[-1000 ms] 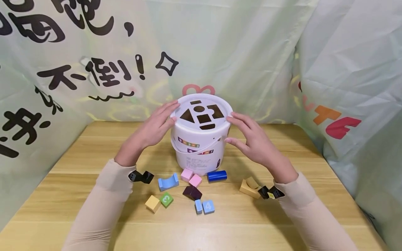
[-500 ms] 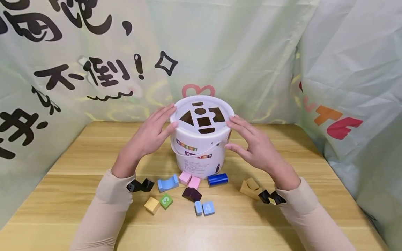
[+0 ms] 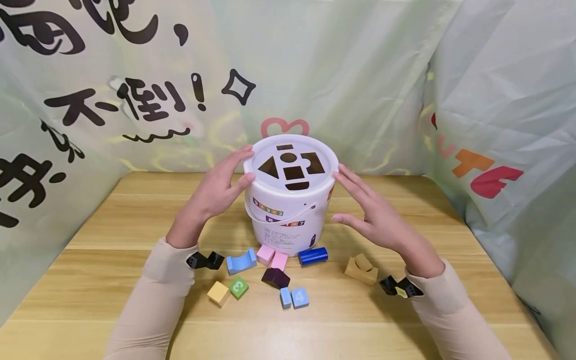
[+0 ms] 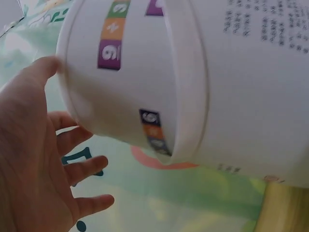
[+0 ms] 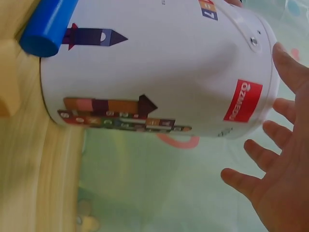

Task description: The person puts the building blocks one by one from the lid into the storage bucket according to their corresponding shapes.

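A white bucket [image 3: 288, 220] stands upright on the table, its lid [image 3: 270, 182] cut with several dark shaped holes. My left hand [image 3: 218, 182] is at the bucket's left side, thumb and fingertips right at the lid's rim. In the left wrist view the other fingers [image 4: 87, 169] of that hand spread apart beside the wall. At the right side my right hand [image 3: 373, 210] has its fingertips close to the rim, while its thumb stands off the wall. The right wrist view shows those fingers [image 5: 260, 157] spread and relaxed. A white strap handle [image 3: 270, 220] hangs across the bucket's front.
Before the bucket lie a blue cylinder [image 3: 313, 256], pink blocks [image 3: 279, 261], a light blue arch [image 3: 241, 262] and a dark purple block [image 3: 276, 277]. Nearer are yellow [image 3: 218, 294], green [image 3: 239, 288] and blue [image 3: 300, 297] blocks. Yellow-tan blocks [image 3: 361, 270] lie by the right wrist.
My right hand has drifted outward to the right, and its thumb has come away from the bucket wall. My left hand stays at the rim. The loose blocks lie as before.
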The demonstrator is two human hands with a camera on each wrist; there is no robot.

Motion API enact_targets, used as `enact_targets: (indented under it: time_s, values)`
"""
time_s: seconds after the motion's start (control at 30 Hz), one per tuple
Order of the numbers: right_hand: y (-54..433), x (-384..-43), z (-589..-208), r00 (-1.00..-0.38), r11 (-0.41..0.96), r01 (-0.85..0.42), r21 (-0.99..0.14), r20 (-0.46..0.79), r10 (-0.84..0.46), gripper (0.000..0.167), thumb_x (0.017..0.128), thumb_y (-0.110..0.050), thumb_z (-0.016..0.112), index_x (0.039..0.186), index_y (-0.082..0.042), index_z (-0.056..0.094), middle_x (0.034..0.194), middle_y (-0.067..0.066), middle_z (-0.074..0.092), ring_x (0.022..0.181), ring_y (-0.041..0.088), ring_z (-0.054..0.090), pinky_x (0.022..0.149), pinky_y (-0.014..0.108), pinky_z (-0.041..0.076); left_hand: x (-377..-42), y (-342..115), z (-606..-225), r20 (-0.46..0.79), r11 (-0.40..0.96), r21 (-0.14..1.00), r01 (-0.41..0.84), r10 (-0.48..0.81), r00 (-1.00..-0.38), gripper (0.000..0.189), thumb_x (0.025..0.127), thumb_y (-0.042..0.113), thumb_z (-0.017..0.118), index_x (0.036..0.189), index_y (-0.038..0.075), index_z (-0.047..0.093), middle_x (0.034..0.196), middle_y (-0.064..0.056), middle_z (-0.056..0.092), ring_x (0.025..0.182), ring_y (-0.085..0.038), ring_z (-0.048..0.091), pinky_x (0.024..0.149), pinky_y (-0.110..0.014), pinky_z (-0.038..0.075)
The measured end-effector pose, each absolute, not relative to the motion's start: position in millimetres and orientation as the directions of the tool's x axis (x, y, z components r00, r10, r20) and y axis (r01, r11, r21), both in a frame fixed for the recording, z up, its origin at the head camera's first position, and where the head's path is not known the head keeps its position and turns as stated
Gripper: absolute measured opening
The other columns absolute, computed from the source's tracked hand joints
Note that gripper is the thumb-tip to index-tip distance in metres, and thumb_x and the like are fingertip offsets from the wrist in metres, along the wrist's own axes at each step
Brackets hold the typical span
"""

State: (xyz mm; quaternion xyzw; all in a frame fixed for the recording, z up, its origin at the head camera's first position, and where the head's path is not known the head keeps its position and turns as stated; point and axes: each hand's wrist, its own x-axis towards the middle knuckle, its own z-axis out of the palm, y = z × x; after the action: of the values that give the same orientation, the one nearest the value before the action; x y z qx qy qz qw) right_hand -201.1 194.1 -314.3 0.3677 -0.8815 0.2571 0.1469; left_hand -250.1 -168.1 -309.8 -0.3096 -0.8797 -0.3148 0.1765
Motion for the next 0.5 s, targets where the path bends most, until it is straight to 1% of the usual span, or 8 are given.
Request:
enact_targets:
  time_s: [0.1,0.17,0.27,0.4,0.5]
  values:
    - [203,-200,-317,-0.703,0.606,-0.709,-0.362,0.436,-0.562,0.082,0.089,-0.027,0.073,0.156,-0.018,0.026,0.16,0.006,0.025,0.145,0.028,0.024,0.11,0.058,0.029,-249,-165,-310,0.501,0.612,0.455,0.646,0.424,-0.755,0.062,0.102,0.052,0.04,0.15,0.013,0.038,0.159,-0.001,0.028,0.144,-0.023,0.027,0.114,-0.053,0.024]
    - [211,-198,-321,-0.719,0.621,-0.693,-0.366,0.412,-0.56,0.079,0.09,-0.027,0.072,0.155,-0.015,0.029,0.157,0.011,0.031,0.143,0.032,0.028,0.109,0.058,0.03,-249,-165,-311,0.495,0.608,0.465,0.643,0.424,-0.758,0.062,0.102,0.052,0.04,0.152,0.016,0.035,0.159,0.0,0.027,0.145,-0.024,0.025,0.114,-0.054,0.023]
    - [221,-192,-329,-0.735,0.639,-0.677,-0.365,0.369,-0.568,0.071,0.091,-0.026,0.071,0.151,-0.011,0.037,0.149,0.013,0.043,0.136,0.035,0.039,0.106,0.057,0.034,-249,-165,-312,0.49,0.589,0.478,0.652,0.436,-0.754,0.062,0.102,0.051,0.039,0.154,0.017,0.033,0.16,-0.001,0.025,0.146,-0.024,0.023,0.115,-0.054,0.021]
    - [230,-185,-341,-0.755,0.657,-0.656,-0.373,0.294,-0.587,0.06,0.091,-0.031,0.07,0.143,-0.009,0.049,0.14,0.008,0.054,0.129,0.03,0.049,0.103,0.052,0.039,-248,-165,-312,0.493,0.567,0.494,0.659,0.442,-0.749,0.06,0.104,0.048,0.038,0.153,0.014,0.033,0.16,-0.004,0.024,0.146,-0.024,0.021,0.115,-0.054,0.021]
    - [234,-181,-348,-0.77,0.668,-0.631,-0.394,0.218,-0.599,0.059,0.091,-0.039,0.069,0.141,-0.01,0.053,0.137,0.005,0.056,0.126,0.026,0.052,0.101,0.048,0.043,-248,-166,-313,0.491,0.558,0.511,0.654,0.434,-0.755,0.059,0.104,0.046,0.039,0.153,0.015,0.033,0.16,-0.004,0.024,0.146,-0.023,0.021,0.114,-0.056,0.021]
